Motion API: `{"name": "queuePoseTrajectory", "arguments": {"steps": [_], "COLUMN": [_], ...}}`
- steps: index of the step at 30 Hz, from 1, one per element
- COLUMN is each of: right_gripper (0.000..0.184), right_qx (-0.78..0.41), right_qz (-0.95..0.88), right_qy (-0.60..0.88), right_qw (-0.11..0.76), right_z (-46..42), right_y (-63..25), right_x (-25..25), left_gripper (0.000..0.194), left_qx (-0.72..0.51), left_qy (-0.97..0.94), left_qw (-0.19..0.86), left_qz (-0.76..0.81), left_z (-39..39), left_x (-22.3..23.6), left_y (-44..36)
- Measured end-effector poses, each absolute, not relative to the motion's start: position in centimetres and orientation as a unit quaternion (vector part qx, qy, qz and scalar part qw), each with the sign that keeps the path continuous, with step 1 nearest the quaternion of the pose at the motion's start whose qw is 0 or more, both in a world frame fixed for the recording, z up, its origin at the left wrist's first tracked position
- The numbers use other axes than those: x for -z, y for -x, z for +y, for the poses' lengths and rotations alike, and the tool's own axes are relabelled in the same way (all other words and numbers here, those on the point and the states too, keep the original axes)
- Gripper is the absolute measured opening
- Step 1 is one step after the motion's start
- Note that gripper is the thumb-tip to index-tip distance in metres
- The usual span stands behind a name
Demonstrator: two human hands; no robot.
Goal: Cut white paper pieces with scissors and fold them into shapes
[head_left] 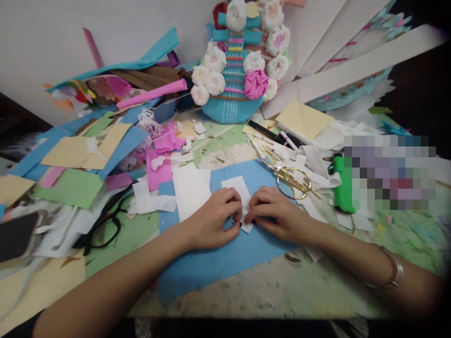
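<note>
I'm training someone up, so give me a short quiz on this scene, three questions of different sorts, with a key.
1. True or false: the gold-handled metal scissors are in the right hand.
2. Multiple choice: what lies beneath both that hand and the left hand?
A) a bright green plastic object
B) a large flat blue sheet
C) a pair of black-framed glasses
3. Open: what are the fingers of both hands handling?

Key:
1. False; the scissors lie beyond that hand.
2. B
3. A small white rectangular paper.
</note>
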State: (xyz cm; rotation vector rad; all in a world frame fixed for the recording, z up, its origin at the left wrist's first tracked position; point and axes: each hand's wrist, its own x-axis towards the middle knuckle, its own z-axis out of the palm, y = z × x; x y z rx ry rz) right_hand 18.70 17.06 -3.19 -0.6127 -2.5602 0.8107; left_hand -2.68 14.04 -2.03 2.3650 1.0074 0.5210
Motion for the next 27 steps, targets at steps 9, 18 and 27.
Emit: {"name": "queuePoseTrajectory", "arguments": {"steps": [9, 18, 27], "right_gripper": [0.027, 0.028, 0.025], "right_qx": [-0.285, -0.296, -0.297], "right_qz": [-0.913, -0.911, -0.91], "right_qy": [0.2, 0.207, 0.21], "right_qw": [0.214, 0.201, 0.201], "right_z": [17.3, 17.2, 17.4], "right_y": [-18.9, -18.7, -18.8], "right_x": [3.8, 3.1, 3.6], "left_gripper": [0.008, 0.004, 0.02], "left_qx": [-0.18, -0.193, -0.14], "left_qy": [-0.881, -0.896, -0.917], "left_qw": [0.232, 0.193, -0.092], "left_qz": [0.372, 0.35, 0.361], "left_z": [13.9, 13.7, 8.0], "left_x": [1.9, 1.5, 2.3], "left_y": [2.7, 2.9, 0.5]}}
